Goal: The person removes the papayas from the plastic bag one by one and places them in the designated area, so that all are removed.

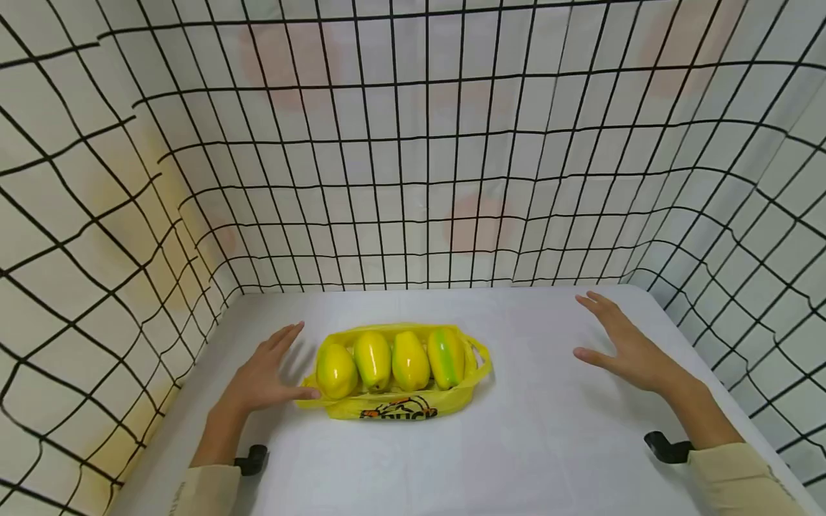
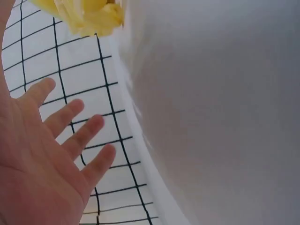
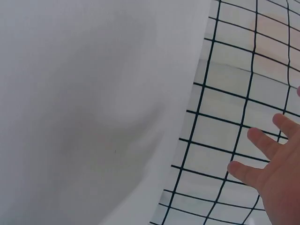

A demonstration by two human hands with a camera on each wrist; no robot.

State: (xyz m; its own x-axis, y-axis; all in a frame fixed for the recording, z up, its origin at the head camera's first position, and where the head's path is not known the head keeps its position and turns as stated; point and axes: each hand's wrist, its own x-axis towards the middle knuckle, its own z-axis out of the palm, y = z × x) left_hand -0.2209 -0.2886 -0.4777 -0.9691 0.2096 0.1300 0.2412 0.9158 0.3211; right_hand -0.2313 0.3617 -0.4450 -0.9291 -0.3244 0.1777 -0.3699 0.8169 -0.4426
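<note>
Several glossy yellow mango-like fruits (image 1: 373,360) lie side by side in a yellow plastic bag (image 1: 342,410) with dark printing on its front; the rightmost fruit (image 1: 445,357) has a green streak. The bag's mouth is spread open and a handle loop sticks out at its right end. My left hand (image 1: 261,373) is beside the bag's left end, fingers spread, thumb at the bag's edge; whether it touches cannot be told. In the left wrist view, part of the bag (image 2: 93,16) shows beyond the hand (image 2: 42,154). Far right of the bag, my right hand (image 1: 635,351) is spread, holding nothing.
A white-covered table (image 1: 516,459) lies under everything. Black wire grid (image 1: 426,140) stands along the back and both sides, with white sheeting behind it. Each wrist carries a small black device (image 1: 667,448).
</note>
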